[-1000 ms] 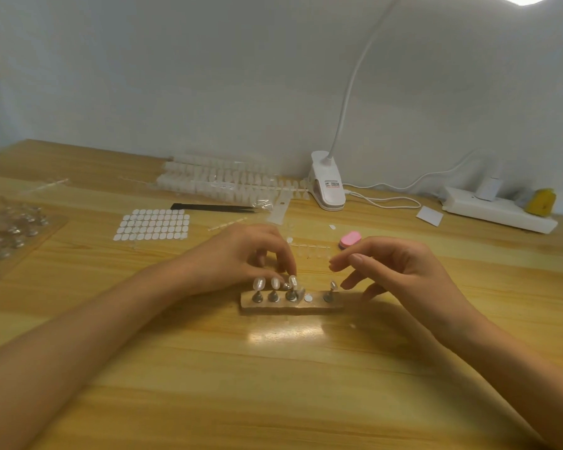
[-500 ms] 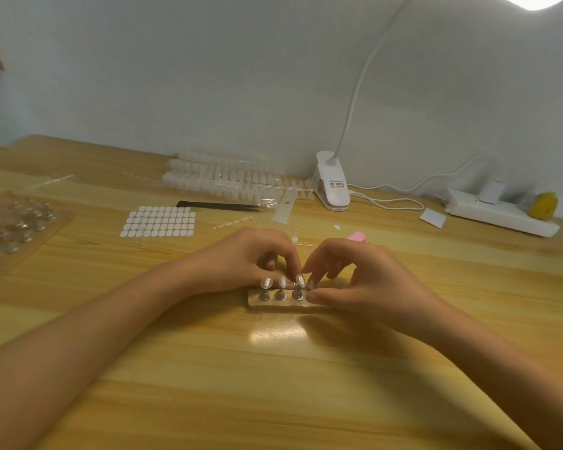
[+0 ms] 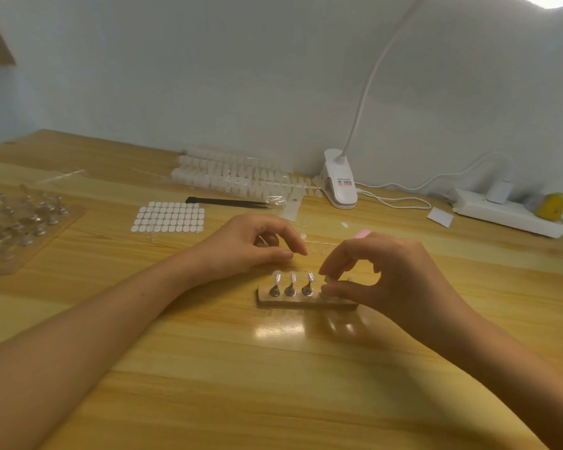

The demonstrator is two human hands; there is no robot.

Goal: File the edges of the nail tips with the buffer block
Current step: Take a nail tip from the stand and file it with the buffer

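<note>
You face a plain pale wall (image 3: 241, 76) behind a light wooden desk (image 3: 273, 384) with long grain lines. A white clip lamp (image 3: 340, 183) stands at the desk's far edge; its neck curves up right to a bright glow at the top corner. Right of the lamp, a white power strip (image 3: 507, 216) lies along the wall, its cable looping back. The desk shows glare in front of the lamp.

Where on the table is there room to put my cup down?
The bare wood in front of the stand, between the two arms, is free. So is the back left corner, behind the clear tray. It's crowded along the wall: nail tip strips, tweezers, lamp clip, power strip.
</note>
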